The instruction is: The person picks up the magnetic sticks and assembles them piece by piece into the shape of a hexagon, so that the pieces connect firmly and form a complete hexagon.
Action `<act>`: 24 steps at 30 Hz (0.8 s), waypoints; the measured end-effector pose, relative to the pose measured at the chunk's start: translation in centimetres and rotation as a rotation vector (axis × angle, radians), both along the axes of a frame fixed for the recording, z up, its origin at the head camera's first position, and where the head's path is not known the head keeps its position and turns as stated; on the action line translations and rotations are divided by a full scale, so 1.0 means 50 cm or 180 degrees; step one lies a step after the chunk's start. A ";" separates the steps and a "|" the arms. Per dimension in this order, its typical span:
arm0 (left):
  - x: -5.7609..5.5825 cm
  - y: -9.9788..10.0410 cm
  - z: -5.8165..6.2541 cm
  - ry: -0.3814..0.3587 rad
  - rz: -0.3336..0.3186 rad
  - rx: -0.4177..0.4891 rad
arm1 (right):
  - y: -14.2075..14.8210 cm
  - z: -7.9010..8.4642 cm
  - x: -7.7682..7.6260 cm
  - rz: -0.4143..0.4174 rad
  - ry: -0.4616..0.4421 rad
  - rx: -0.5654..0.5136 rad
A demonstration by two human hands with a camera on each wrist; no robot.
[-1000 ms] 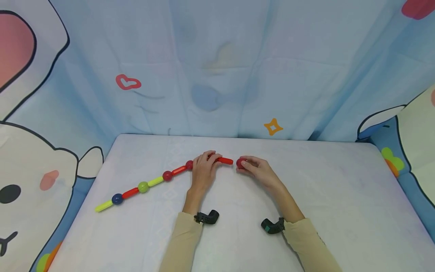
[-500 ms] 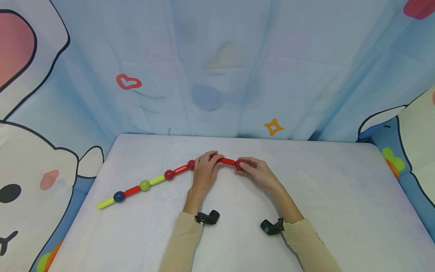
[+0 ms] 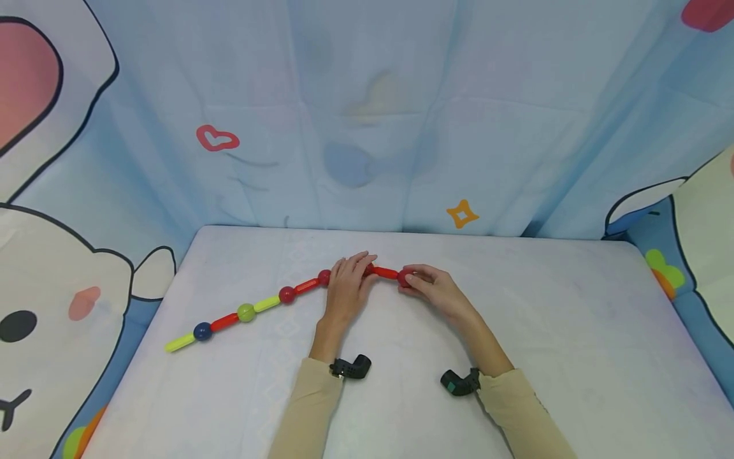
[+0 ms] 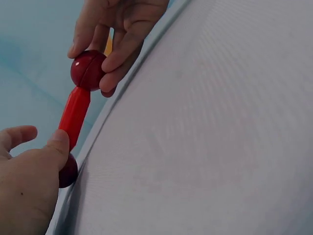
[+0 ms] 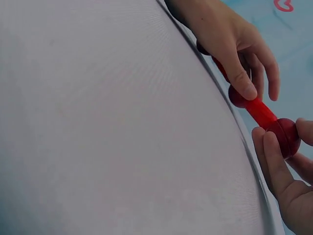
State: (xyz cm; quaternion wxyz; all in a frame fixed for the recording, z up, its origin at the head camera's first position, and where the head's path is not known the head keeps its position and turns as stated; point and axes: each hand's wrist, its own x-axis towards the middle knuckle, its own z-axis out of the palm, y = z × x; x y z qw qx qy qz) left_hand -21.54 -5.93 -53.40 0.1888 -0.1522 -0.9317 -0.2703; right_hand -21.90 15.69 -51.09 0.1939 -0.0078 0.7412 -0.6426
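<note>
My right hand (image 3: pixel 432 285) pinches a dark red ball (image 5: pixel 284 136) between thumb and fingertips. The ball meets the tip of a red stick (image 4: pixel 74 113), whose other end joins another dark red ball (image 5: pixel 236 96). Over that part of the chain lies my left hand (image 3: pixel 345 287), thumb resting on the red stick and fingers loosely extended, spread away from it. Leftward from there the chain runs through red balls, red sticks, a yellow-green stick (image 3: pixel 267 304), a green ball (image 3: pixel 246 312) and a blue ball (image 3: pixel 202 331), to a yellow-green end stick (image 3: pixel 180 343).
A white cloth covers the table (image 3: pixel 545 306). A light blue printed curtain (image 3: pixel 367 127) hangs along the table's back edge. On each wrist sits a small black camera, the left one (image 3: pixel 355 366) and the right one (image 3: pixel 459 382).
My right hand has brought its red ball up against the red stick's tip. The chain has shifted slightly right. The fingers of my left hand have straightened off the ball beneath them.
</note>
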 end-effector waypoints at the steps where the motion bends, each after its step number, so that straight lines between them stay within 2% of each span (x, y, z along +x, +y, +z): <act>1: 0.000 0.000 0.003 -0.0029 -0.0007 -0.0034 | 0.001 0.000 0.000 0.0006 0.0014 0.0028; 5: 0.006 -0.014 0.027 -0.0313 -0.0005 -0.0355 | 0.007 -0.002 -0.003 -0.0002 -0.0013 0.0060; 8: 0.013 -0.043 0.054 -0.0769 0.0039 -0.0543 | 0.018 -0.003 -0.008 0.0014 -0.0034 0.0050; 12: 0.030 -0.102 0.093 -0.1395 0.0228 -0.0527 | 0.043 -0.002 -0.015 0.0025 -0.0031 0.0008; 14: 0.040 -0.134 0.110 -0.1604 0.0331 -0.0530 | 0.057 -0.001 -0.019 0.0031 -0.0009 0.0033; 19: 0.074 -0.220 0.136 -0.1865 0.0505 -0.0673 | 0.096 0.003 -0.027 -0.0021 0.0045 0.0224; 24: 0.120 -0.304 0.153 -0.2106 0.0652 -0.0774 | 0.136 0.007 -0.034 -0.0023 0.0143 0.0482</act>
